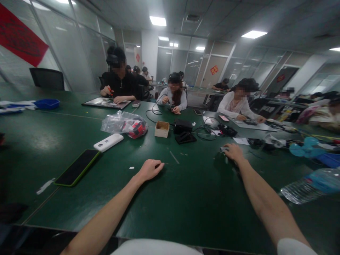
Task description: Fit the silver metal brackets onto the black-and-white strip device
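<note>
Small metallic piece, likely light and stiff

Pinched in the right hand, just at the green table, it may be slick; edges probably grip best. The left hand curls loosely; whether around anything, I cannot tell.

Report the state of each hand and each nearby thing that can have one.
Left hand: curled, underside hidden.
Right hand: holding a small metallic-looking object.
Green-edged phone: face up, screen dark.
White device: lying flat.
Clear bag: crumpled, partly filled.
Small box: open at the top.
Water bottle: lying on its side.
</note>
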